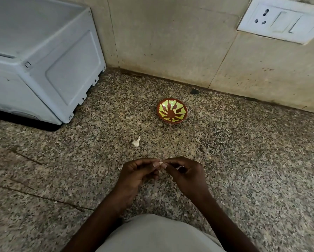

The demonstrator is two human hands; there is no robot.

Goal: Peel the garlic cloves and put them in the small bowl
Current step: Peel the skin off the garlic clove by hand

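Head view: left hand [134,171] and right hand [185,173], fingertips together, both pinching one garlic clove [160,163] above speckled counter [243,160].

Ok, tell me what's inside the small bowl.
The small bowl holds one pale piece near its middle, probably a peeled clove. Nothing covers its brown and green inside.

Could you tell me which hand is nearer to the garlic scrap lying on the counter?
Left. The left hand sits just below and slightly right of the garlic scrap; the right hand is farther to its right.
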